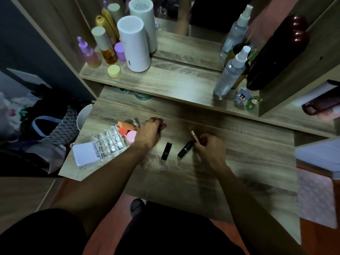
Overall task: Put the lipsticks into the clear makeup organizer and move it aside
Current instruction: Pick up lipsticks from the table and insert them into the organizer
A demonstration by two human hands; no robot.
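Wooden table (184, 173): a dark red lipstick (163, 126) is being clamped in the left hand (147, 134) beside the clear plastic organizer (108, 142). A thin gold lipstick (193, 134) is being pinched by the right hand (209, 146). Two small black lipsticks (166, 150) are lying between, light and slippery, best gripped mid-tube.

My wood desk (184, 181) carries the clear organizer (108, 142) at its left edge, white case (86, 153) touching it. Two black lipsticks (166, 150) (184, 149) lie mid-desk, well apart from the organizer. Shelf (165, 83) behind holds bottles (105, 46), white cylinder (133, 45), spray bottle (230, 74).
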